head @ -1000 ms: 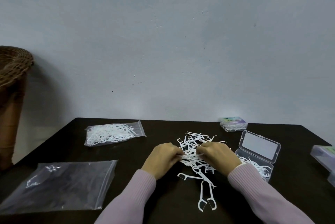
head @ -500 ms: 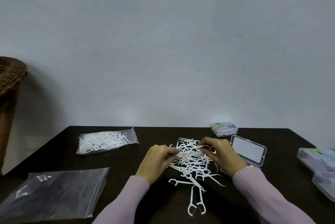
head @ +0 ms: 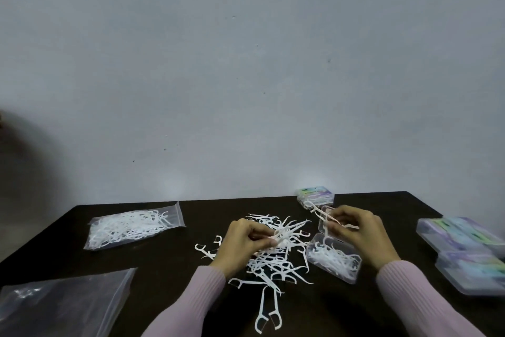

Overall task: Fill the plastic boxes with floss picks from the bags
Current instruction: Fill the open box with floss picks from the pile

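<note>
Right hand [head: 360, 235] pinches a single white floss pick [head: 319, 213] above the open clear plastic box [head: 332, 261], its long axis slanting up and away to the left, forked head farthest. Left hand [head: 243, 243] pinches a fanned bundle of picks [head: 287, 230] over the loose tangled pile [head: 273, 263] on the dark table [head: 169, 254]. The box's raised lid is mostly hidden behind the right fingers. One zip bag [head: 131, 224] holds more picks; another bag [head: 60, 306], crinkled, is cut off at the frame's edge.
</note>
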A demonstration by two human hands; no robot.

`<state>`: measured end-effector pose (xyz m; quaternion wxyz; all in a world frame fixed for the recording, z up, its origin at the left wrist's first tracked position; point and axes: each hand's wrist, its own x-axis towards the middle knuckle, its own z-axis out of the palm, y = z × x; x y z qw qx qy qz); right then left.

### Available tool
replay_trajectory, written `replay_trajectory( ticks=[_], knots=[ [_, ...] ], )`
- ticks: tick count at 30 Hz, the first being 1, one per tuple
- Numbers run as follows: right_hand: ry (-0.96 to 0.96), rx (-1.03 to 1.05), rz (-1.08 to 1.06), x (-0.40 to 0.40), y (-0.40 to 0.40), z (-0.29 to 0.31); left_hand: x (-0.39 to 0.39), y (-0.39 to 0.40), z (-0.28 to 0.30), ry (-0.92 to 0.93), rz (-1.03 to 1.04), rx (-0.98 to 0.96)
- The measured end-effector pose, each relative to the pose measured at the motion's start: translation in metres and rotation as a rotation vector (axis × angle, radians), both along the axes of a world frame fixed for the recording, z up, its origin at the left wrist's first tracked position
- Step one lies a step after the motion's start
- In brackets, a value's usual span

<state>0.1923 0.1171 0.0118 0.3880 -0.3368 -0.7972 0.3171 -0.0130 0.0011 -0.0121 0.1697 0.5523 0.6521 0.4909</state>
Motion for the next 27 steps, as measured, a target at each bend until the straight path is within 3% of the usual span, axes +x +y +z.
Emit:
replay_trajectory(
  ticks=[6,13,22,27],
  knots=[
    [-0.044,-0.050,-0.087,0.023,0.005,0.001,0.020,0.022,0.000,-0.134,-0.010,0.047],
    [-0.316,0.036,-0.138,0.036,0.017,0.001,0.043,0.050,-0.001,-0.093,-0.090,0.023],
    [-0.163,0.060,-0.239,0.049,0.030,0.000,0.061,0.071,-0.005,-0.008,-0.129,0.029],
    [-0.171,0.064,-0.252,0.057,0.032,-0.001,0.070,0.074,-0.002,0.225,-0.157,0.027]
  ],
)
